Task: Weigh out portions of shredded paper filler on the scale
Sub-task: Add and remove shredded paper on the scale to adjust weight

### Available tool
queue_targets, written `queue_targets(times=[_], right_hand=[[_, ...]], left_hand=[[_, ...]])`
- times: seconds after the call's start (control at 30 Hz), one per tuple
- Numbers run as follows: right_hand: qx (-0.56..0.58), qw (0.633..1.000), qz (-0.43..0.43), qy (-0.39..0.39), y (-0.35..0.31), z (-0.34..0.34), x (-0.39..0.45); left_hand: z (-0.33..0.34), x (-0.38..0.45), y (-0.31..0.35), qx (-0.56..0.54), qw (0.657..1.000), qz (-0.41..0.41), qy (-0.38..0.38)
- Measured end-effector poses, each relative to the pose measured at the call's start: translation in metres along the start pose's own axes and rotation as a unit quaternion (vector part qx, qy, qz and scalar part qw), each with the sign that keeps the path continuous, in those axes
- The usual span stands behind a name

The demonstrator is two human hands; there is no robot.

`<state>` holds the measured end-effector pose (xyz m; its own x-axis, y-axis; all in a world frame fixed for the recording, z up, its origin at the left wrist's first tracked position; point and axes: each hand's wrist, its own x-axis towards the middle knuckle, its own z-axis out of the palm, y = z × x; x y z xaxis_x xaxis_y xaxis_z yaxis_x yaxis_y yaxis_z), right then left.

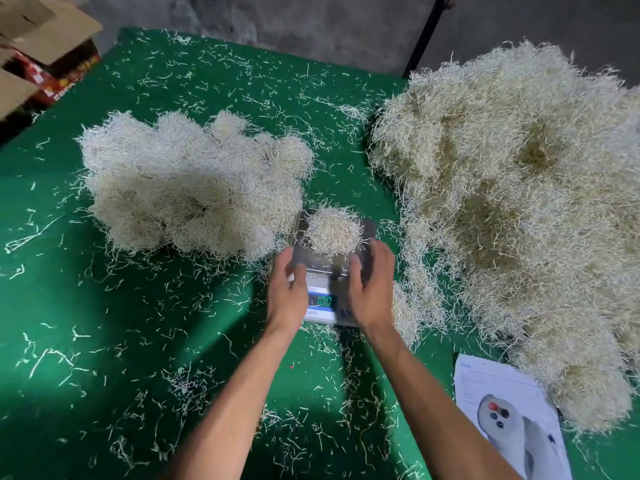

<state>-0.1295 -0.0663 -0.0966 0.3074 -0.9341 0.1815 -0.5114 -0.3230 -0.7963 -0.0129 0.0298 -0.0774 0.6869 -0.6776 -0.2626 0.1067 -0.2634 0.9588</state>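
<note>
A small silver digital scale (320,271) sits mid-table with a lit green display (322,302). A round clump of cream shredded paper (331,231) rests on its platform. My left hand (288,292) and my right hand (372,289) hover over the scale's near half, one on each side of the display, fingers relaxed and slightly spread, holding nothing. Neither hand touches the clump. A big loose heap of shredded paper (519,209) lies to the right. A lower mound of rounded clumps (194,181) lies to the left of the scale.
The green table cover (104,323) is strewn with stray paper strands. A printed sheet with a device picture (509,420) lies at the near right. Cardboard boxes (38,50) stand off the far left corner. A black pole (427,32) rises behind the big heap.
</note>
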Motion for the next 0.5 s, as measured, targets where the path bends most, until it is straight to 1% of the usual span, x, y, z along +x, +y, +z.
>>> queue_targets(times=[0.03,0.1,0.17,0.2,0.23,0.27,0.3,0.33,0.37,0.4,0.43,0.47,0.5], right_hand=[[0.019,0.999,0.027,0.006,-0.007,0.004,0.017],[0.069,0.994,0.089,0.005,-0.023,0.013,0.045],[0.085,0.988,0.122,-0.03,-0.037,0.025,0.061],[0.076,0.988,0.124,-0.061,-0.043,0.033,0.065],[0.07,0.985,0.122,-0.097,-0.047,0.04,0.068],[0.084,0.98,0.128,-0.125,-0.052,0.045,0.071],[0.122,0.973,0.137,-0.137,-0.056,0.049,0.072],[0.181,0.964,0.145,-0.13,-0.062,0.051,0.071],[0.241,0.953,0.15,-0.11,-0.069,0.051,0.07],[0.283,0.943,0.152,-0.081,-0.079,0.051,0.066],[0.3,0.942,0.137,-0.059,-0.086,0.053,0.062],[0.283,0.953,0.1,-0.041,-0.093,0.055,0.058],[0.24,0.969,0.055,-0.025,-0.099,0.056,0.052]], left_hand=[[0.006,0.009,0.007,-0.001,1.0,0.006,-0.011],[0.016,0.028,0.019,0.029,0.999,0.039,-0.008],[0.022,0.046,0.03,0.061,0.997,0.046,-0.004],[0.024,0.056,0.035,0.05,0.998,0.026,-0.012],[0.027,0.064,0.042,0.018,0.999,-0.011,-0.027],[0.03,0.07,0.049,-0.026,0.997,-0.054,-0.04],[0.03,0.074,0.056,-0.08,0.991,-0.095,-0.04],[0.028,0.078,0.062,-0.152,0.978,-0.139,-0.035],[0.026,0.081,0.066,-0.218,0.959,-0.179,-0.034],[0.021,0.083,0.068,-0.263,0.943,-0.203,-0.037],[0.017,0.085,0.071,-0.287,0.933,-0.21,-0.051],[0.015,0.085,0.073,-0.298,0.929,-0.212,-0.065],[0.013,0.085,0.074,-0.304,0.927,-0.211,-0.066]])
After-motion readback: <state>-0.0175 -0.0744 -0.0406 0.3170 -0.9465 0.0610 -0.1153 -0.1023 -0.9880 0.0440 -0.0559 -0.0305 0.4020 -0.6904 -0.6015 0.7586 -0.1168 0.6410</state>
